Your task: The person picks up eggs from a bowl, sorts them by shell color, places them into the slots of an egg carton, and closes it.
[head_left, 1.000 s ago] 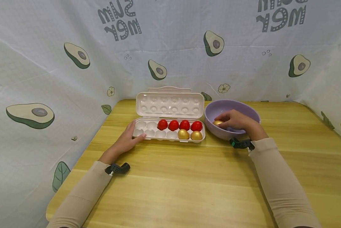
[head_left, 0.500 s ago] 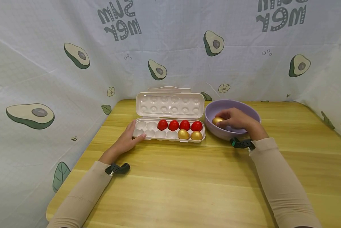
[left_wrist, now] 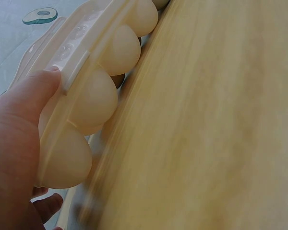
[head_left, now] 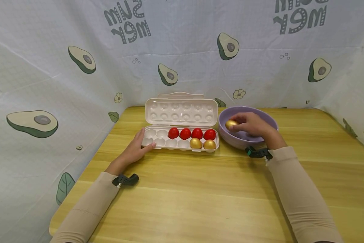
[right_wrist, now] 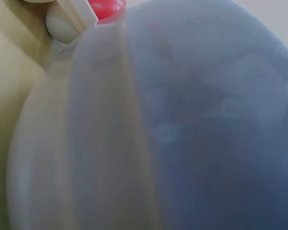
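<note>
My right hand (head_left: 251, 124) pinches a gold egg (head_left: 231, 125) between thumb and fingers, over the near-left part of a purple bowl (head_left: 270, 118). My left hand (head_left: 134, 147) grips the left end of an open egg box (head_left: 182, 143), thumb on its front rim. In the left wrist view that thumb (left_wrist: 31, 96) lies over the edge of the egg box (left_wrist: 86, 105), with fingertips showing below it. Red eggs (head_left: 185, 133) fill the right part of the back row. Two gold eggs (head_left: 196, 143) occupy the front row's right end. The right wrist view shows mostly the bowl (right_wrist: 192, 120).
Behind the tray part, the box's lid (head_left: 182, 113) stands raised. The bowl is close against the box's right side. All of it rests on a wooden table (head_left: 185, 195), with an avocado-print curtain (head_left: 194, 44) hanging at the back and sides.
My right hand has lifted the gold egg up from low in the bowl, toward its left rim. My left hand and the egg box have stayed put.
</note>
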Action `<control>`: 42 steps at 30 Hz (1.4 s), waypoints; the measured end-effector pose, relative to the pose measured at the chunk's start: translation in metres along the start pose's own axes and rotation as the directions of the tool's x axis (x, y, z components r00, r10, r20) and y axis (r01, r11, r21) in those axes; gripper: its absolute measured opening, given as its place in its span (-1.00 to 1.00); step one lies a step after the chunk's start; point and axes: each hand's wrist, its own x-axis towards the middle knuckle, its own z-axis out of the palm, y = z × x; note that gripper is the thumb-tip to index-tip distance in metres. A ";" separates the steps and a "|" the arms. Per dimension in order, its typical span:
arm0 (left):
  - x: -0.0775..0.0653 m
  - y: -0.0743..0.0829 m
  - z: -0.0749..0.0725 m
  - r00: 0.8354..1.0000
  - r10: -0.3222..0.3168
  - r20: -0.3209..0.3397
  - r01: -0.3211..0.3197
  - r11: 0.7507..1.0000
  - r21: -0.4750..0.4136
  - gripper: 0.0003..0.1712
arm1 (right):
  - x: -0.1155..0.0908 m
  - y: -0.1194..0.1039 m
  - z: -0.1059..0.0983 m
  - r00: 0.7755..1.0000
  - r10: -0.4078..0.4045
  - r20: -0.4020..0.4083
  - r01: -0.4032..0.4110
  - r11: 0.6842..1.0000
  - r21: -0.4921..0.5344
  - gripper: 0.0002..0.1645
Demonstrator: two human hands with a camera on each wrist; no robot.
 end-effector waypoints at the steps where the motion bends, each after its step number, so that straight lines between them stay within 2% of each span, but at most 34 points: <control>1: 0.000 0.000 0.000 1.000 0.000 0.000 0.000 1.000 0.000 0.09 | 0.000 -0.001 0.000 1.000 0.002 -0.005 -0.002 1.000 -0.003 -0.52; 9: 0.000 -0.001 0.000 1.000 0.005 -0.005 -0.005 1.000 -0.005 0.08 | 0.000 -0.009 -0.003 0.998 0.043 -0.043 -0.043 0.999 0.006 -0.46; 18: 0.000 -0.001 0.001 1.000 0.015 -0.009 -0.015 1.000 -0.013 0.08 | -0.001 -0.017 -0.005 0.999 -0.001 -0.047 0.007 0.993 0.119 -0.45; 24: 0.001 -0.001 0.001 1.000 0.022 -0.013 -0.023 1.000 -0.008 0.08 | -0.002 -0.025 -0.005 0.998 -0.026 -0.059 0.034 0.988 0.153 -0.45; 37: 0.001 0.000 0.000 1.000 0.012 -0.007 -0.012 1.000 -0.017 0.08 | 0.005 -0.040 0.005 0.986 -0.054 -0.159 0.082 0.981 0.177 -0.43; 42: 0.000 -0.001 0.000 1.000 0.009 -0.005 -0.009 1.000 -0.027 0.09 | 0.007 -0.044 0.010 0.985 -0.057 -0.166 0.093 0.971 0.219 -0.44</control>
